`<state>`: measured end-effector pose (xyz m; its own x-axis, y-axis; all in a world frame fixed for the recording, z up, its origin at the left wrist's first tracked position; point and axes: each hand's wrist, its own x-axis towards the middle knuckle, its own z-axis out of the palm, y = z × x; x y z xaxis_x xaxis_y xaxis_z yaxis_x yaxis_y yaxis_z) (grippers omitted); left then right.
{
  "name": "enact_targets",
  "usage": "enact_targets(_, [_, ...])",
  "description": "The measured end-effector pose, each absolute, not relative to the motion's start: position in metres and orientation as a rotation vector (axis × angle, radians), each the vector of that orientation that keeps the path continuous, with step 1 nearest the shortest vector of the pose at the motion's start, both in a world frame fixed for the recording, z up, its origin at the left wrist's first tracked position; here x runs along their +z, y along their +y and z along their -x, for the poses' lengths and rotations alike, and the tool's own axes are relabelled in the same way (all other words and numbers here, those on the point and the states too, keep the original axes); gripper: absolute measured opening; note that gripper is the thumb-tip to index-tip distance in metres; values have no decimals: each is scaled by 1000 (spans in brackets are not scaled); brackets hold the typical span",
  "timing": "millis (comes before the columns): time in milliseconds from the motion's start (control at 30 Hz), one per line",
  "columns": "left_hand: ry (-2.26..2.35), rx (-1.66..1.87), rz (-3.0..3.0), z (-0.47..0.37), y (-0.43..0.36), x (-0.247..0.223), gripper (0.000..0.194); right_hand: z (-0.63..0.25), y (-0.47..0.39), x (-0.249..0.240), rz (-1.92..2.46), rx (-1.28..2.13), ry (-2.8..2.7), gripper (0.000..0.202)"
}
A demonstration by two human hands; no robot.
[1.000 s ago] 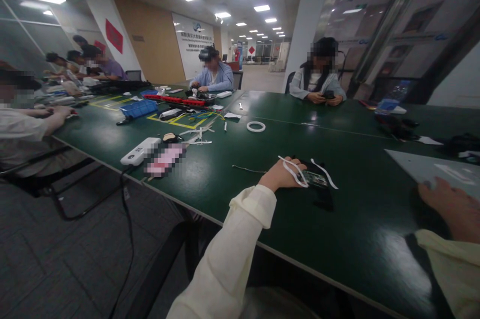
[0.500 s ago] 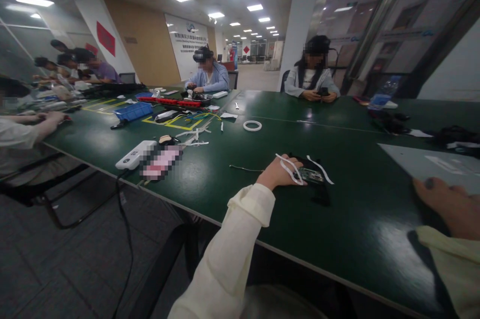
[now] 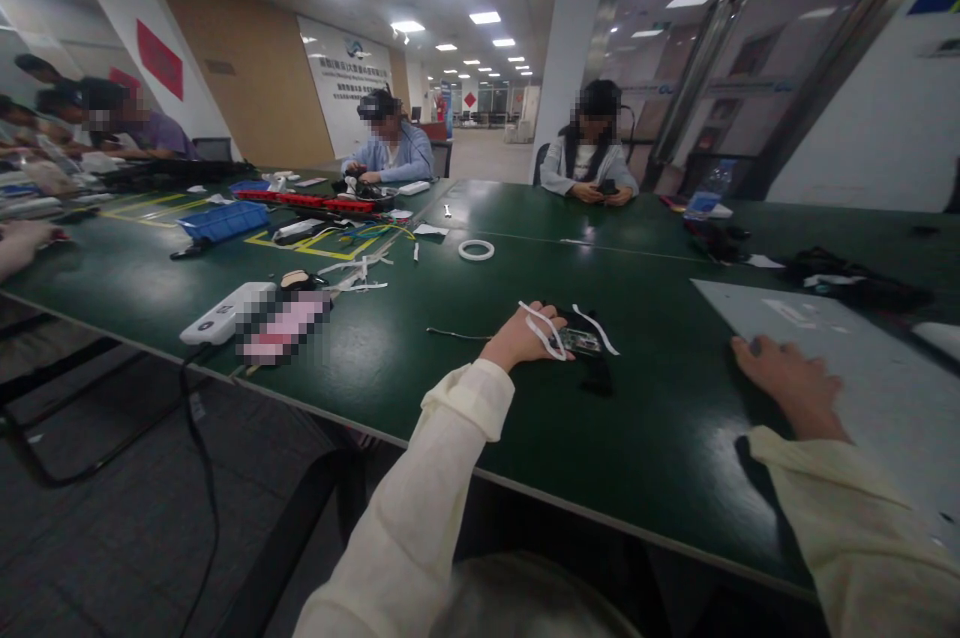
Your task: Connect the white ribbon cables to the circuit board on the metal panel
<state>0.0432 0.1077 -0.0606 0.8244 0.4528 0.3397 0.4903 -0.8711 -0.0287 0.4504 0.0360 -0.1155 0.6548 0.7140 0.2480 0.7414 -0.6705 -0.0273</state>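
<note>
My left hand [image 3: 523, 338] rests on the green table [image 3: 465, 378], fingers curled over a small dark device with a circuit board [image 3: 583, 342]. White strips [image 3: 546, 332] drape across that hand and the device. My right hand [image 3: 787, 383] lies flat, fingers spread, on the near corner of a grey sheet [image 3: 847, 358] at the right. Both arms wear cream sleeves. A thin wire [image 3: 450, 333] lies just left of my left hand.
A white tape ring [image 3: 476, 250] lies mid-table. A white power bank [image 3: 221, 312] and a pink blurred item [image 3: 281, 326] sit near the left edge, with a blue tray [image 3: 223, 220] and red bar [image 3: 315, 203] behind. Other people sit across and at far left.
The view has swung to the right, bringing my right hand and the grey sheet further into sight. My left hand stays on the device.
</note>
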Motion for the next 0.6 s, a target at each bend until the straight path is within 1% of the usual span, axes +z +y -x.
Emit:
enact_targets(100, [-753,-513,2896,-44,107,-59,53,-426,33,-103,2723,-200,-1340,59])
enact_targets(433, [-775,-562,2913,-43,104,-56,56,-393,31,-94,2677,-259,-1500,60])
enact_targets(600, [-774,-651,2892,-42,100,-49,56,-377,37,-93,2569,-261,-1682,59])
